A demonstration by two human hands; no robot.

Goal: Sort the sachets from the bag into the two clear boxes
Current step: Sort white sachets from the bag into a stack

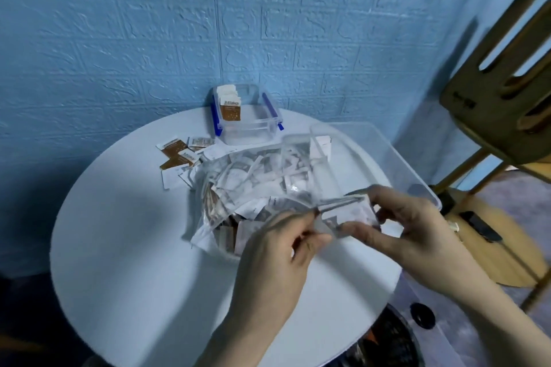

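A clear plastic bag (pixel 253 185) stuffed with white and brown sachets lies on the round white table (pixel 125 232). My left hand (pixel 277 250) and my right hand (pixel 396 217) both pinch the bag's near edge, pulling its mouth apart. A small clear box with blue clips (pixel 253 125) stands at the table's far edge, with brown-and-white sachets (pixel 229 104) upright in its left end. A larger clear box (pixel 384 155) sits at the right, partly behind the bag. Several loose sachets (pixel 182 152) lie left of the bag.
A blue textured wall rises right behind the table. A wooden rack (pixel 504 92) stands at the right, over a round wooden base (pixel 489 235) on the floor. Dark objects sit on the floor below the table's near right edge.
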